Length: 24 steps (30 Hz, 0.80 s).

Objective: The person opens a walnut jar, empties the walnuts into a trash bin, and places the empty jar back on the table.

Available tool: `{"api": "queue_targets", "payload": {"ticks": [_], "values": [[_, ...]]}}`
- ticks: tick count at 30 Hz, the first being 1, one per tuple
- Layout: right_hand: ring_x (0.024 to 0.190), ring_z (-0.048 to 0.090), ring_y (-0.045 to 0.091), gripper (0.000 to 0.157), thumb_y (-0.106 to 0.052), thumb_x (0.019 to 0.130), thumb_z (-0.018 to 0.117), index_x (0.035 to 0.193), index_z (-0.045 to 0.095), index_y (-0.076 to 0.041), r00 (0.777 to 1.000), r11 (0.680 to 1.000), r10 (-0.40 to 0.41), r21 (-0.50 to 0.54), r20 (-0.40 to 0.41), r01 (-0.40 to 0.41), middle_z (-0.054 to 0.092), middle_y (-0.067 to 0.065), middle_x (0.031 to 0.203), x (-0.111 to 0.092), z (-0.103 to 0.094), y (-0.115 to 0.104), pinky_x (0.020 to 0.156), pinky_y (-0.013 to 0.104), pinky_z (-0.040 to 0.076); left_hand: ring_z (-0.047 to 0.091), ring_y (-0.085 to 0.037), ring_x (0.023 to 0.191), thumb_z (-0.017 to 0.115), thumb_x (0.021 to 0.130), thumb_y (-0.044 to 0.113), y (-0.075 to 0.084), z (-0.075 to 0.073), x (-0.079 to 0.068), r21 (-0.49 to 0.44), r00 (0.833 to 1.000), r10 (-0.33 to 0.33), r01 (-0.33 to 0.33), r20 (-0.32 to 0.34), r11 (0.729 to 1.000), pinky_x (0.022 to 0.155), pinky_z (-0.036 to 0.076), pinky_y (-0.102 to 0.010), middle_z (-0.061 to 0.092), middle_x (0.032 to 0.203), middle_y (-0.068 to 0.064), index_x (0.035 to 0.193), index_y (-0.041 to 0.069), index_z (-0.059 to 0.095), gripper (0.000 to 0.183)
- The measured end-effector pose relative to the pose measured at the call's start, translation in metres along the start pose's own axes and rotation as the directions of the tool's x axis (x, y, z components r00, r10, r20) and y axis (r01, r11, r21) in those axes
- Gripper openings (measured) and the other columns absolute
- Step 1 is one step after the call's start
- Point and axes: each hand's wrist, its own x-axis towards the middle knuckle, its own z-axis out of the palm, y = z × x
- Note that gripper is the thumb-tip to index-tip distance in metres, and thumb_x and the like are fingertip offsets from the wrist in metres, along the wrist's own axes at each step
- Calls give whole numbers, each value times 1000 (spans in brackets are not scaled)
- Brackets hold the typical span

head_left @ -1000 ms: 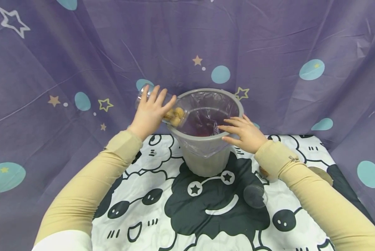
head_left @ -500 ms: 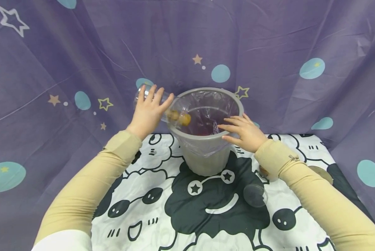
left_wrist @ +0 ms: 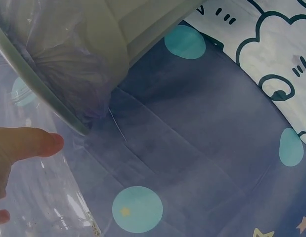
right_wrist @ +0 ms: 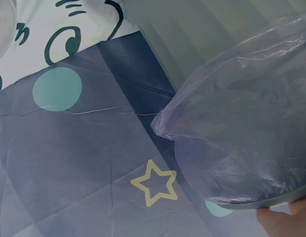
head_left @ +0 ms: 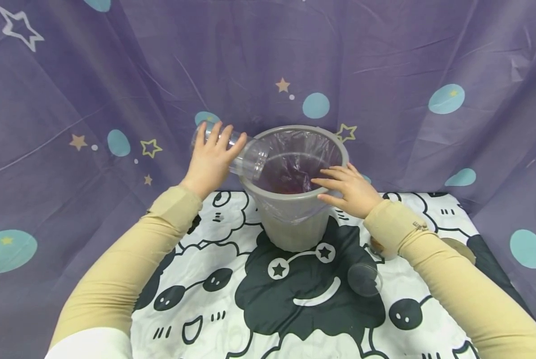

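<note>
Clear jar (head_left: 253, 159) in left hand (head_left: 209, 164) — now without earlier yellow lumps

Place: a curtained booth; whether within a home, studio or lab, cannot be told. Backdrop: purple hanging fabric (head_left: 380, 55), creased, printed with stars and teal ovals, filling rear and both sides. Surface: white-and-black cloth (head_left: 312, 319) with cartoon faces. Fittings: one grey waste bin (head_left: 294, 234), translucent liner (head_left: 308, 144), standing on the cloth.
</note>
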Motion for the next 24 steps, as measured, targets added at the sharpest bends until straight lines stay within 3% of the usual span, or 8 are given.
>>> {"api": "queue_targets", "payload": {"ticks": [10, 18, 24], "values": [[132, 40, 35, 44, -36, 91, 61, 131, 58, -18, 1000, 1000, -9, -7, -11, 9, 51, 15, 138, 0, 0, 1, 113, 62, 13, 42, -44, 124, 78, 63, 6, -3, 0, -2, -8, 1000, -21, 21, 22, 1000, 107, 26, -62, 49, 131, -24, 134, 13, 47, 77], [131, 41, 35, 43, -35, 91, 62, 130, 59, -18, 1000, 1000, -13, -10, -27, 13, 52, 15, 137, 0, 2, 2, 113, 62, 14, 41, -44, 126, 87, 60, 17, -4, 3, -9, -45, 992, -107, 111, 69, 993, 106, 27, -63, 46, 134, -23, 136, 11, 44, 88], [131, 40, 35, 44, -35, 90, 62, 130, 59, -17, 1000, 1000, -11, -8, -25, 11, 51, 15, 138, 0, 1, 0, 113, 61, 13, 43, -44, 125, 85, 60, 15, -5, 7, -17, -87, 983, -177, 181, 47, 980, 103, 30, -64, 48, 133, -23, 134, 10, 45, 84]]}}
